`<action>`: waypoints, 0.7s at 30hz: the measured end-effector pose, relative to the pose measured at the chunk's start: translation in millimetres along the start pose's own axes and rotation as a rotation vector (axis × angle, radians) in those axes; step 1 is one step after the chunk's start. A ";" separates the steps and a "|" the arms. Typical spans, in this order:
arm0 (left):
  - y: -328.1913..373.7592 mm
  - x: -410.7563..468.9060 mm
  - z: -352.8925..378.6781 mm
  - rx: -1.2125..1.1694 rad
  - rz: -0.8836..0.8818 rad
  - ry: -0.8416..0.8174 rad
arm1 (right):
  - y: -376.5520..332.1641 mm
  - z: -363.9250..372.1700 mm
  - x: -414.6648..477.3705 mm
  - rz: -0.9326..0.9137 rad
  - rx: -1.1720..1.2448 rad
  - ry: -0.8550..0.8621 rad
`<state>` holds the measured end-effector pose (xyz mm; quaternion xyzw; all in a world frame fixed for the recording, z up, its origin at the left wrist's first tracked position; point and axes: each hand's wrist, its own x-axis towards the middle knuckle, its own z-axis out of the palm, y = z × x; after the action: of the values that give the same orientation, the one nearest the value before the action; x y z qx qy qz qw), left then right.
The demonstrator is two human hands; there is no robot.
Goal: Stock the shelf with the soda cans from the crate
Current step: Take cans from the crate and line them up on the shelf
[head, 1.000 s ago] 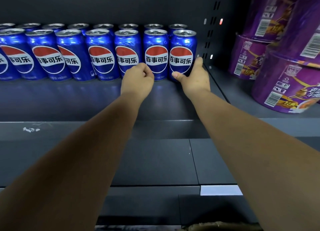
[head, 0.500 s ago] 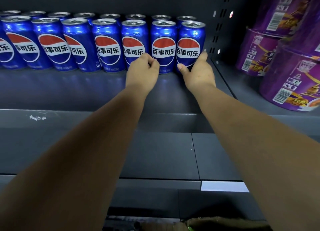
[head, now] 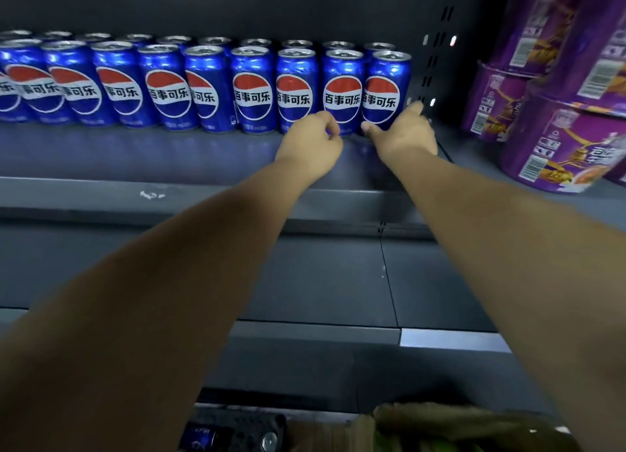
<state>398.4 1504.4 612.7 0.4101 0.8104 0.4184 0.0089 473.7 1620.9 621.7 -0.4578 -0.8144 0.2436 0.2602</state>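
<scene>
Below the arms, a dark plastic crate (head: 237,429) is glimpsed. On the grey metal shelf (head: 169,156), the endmost blue aluminium soda can (head: 386,85) is cupped by the right hand (head: 403,136) and the neighbouring can (head: 342,85) touched by the curled, empty left hand (head: 310,146); both should be squared gently. Rightward room is limited by purple paper tubs (head: 542,140).

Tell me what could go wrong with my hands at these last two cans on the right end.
1. The right hand holds the rightmost can low down; a hard push could tip it into the back row.
2. The left hand has curled fingers at the next can; the cans stand packed, so a nudge may disturb its neighbours.
3. The right forearm passes near the stacked purple bowls; a wide swing could knock them.
</scene>
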 end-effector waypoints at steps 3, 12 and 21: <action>-1.9 -25.3 -18.7 0.038 0.048 0.011 | -10.5 -7.1 -29.3 -0.040 -0.019 -0.007; -16.1 -104.9 -75.0 -0.027 0.117 0.026 | -48.5 8.9 -141.9 -0.111 -0.274 -0.084; -70.3 -176.1 -114.6 -0.077 -0.001 0.005 | -82.2 30.0 -235.0 -0.162 -0.297 -0.122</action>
<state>428.0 1287.2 581.0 0.4079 0.7939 0.4502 0.0230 508.0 1373.1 604.3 -0.4083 -0.8901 0.1261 0.1585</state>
